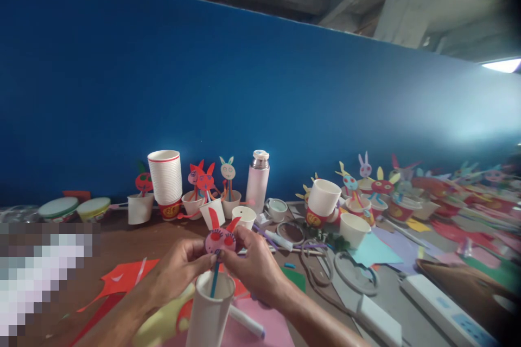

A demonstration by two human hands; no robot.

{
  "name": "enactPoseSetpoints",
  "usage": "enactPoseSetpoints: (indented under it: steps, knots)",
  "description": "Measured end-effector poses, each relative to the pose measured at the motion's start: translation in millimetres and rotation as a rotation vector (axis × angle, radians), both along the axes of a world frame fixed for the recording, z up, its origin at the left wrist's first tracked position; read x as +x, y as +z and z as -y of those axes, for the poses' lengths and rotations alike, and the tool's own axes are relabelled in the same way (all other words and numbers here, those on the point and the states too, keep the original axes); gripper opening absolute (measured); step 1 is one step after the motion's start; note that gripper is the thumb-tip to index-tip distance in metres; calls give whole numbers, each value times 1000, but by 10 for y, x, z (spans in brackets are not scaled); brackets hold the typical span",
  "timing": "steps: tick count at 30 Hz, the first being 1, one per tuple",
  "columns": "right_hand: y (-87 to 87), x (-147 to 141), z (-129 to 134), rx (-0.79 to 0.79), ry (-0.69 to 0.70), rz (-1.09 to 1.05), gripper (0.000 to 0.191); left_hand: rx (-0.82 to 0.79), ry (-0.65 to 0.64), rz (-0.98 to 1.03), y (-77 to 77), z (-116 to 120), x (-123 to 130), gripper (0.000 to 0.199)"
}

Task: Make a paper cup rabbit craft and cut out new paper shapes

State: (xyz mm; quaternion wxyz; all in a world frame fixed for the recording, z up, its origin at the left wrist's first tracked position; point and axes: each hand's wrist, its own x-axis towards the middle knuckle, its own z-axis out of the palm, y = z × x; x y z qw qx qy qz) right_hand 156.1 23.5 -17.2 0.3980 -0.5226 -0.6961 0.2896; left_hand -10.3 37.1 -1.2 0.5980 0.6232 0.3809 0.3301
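At the frame's lower centre, one pink paper face (220,242) on a blue straw (214,280) is pinched by left hand (182,264) and right hand (257,264), presumably to be steadied upright above a white cup (208,315).

The left grip (181,264) and right grip (257,265) hold a pink rabbit face (220,241) above a white cup (209,314).

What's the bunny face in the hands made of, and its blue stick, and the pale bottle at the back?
Bunny face: probably matt paper or card, being flat with cut-out ears. Blue stick: perhaps smooth plastic, straight and evenly coloured. Pale bottle: silvery, gleaming neck suggests polished metal; smooth body could be painted metal or plastic.
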Motion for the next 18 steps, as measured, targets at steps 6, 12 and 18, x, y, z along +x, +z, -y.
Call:
enactPoseSetpoints:
  steps: [6,12,18]
  knots:
    - [183,76,49,-67,112,-95,16,27,-94,0,53,0,-61,22]
    - [327,306,-71,-46,295,-356,23,60,-236,-41,242,57,-120,20]
    - [223,201,-34,-117,394,-307,27,-34,-298,-8,268,118,-191,22]
